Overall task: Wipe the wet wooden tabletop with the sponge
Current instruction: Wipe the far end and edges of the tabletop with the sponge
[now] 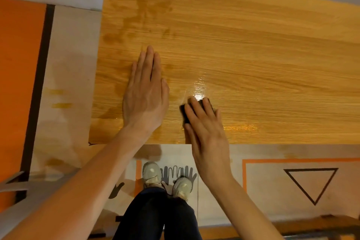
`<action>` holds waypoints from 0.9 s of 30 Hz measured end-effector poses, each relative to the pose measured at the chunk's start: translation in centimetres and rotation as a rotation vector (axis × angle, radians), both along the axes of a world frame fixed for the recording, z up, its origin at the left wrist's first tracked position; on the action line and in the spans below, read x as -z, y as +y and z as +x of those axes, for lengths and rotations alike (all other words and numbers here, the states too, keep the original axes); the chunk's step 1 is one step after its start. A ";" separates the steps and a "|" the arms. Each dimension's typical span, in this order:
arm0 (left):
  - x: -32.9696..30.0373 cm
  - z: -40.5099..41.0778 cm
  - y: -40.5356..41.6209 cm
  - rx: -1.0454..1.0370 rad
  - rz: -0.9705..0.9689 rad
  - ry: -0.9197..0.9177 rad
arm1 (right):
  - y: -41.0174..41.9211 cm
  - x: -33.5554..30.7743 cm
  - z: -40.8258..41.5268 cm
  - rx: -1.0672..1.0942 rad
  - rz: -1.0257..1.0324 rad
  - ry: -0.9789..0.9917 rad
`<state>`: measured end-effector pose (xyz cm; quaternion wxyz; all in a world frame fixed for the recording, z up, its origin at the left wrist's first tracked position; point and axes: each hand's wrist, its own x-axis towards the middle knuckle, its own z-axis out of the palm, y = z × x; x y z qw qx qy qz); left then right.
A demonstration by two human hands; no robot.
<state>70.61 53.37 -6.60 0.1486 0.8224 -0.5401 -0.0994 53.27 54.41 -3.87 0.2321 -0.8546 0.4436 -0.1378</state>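
Observation:
The wooden tabletop fills the upper middle and right of the head view. Dark wet patches mark its left part, and glossy wet streaks shine near the front edge. My left hand lies flat, palm down, on the wood near the front left corner, fingers together and pointing away from me. Just to its right, my right hand presses a dark sponge onto the table close to the front edge. Only the sponge's left end and a bit between the fingers show; the rest is under my hand.
Below the table's front edge is a pale floor mat with orange borders, a black triangle outline at the right and grey hand prints by my shoes. An orange panel with a dark strip runs along the left.

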 end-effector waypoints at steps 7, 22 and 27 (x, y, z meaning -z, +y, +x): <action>0.0 -0.2 0.1 0.004 -0.041 -0.014 | -10.5 0.2 7.1 0.060 -0.017 0.047; -1.1 2.0 4.7 0.100 -0.050 0.086 | -8.6 -0.3 -4.9 0.164 -0.003 0.074; -0.3 1.7 7.2 0.093 -0.045 0.047 | -8.3 -0.6 -6.3 0.512 -0.008 0.114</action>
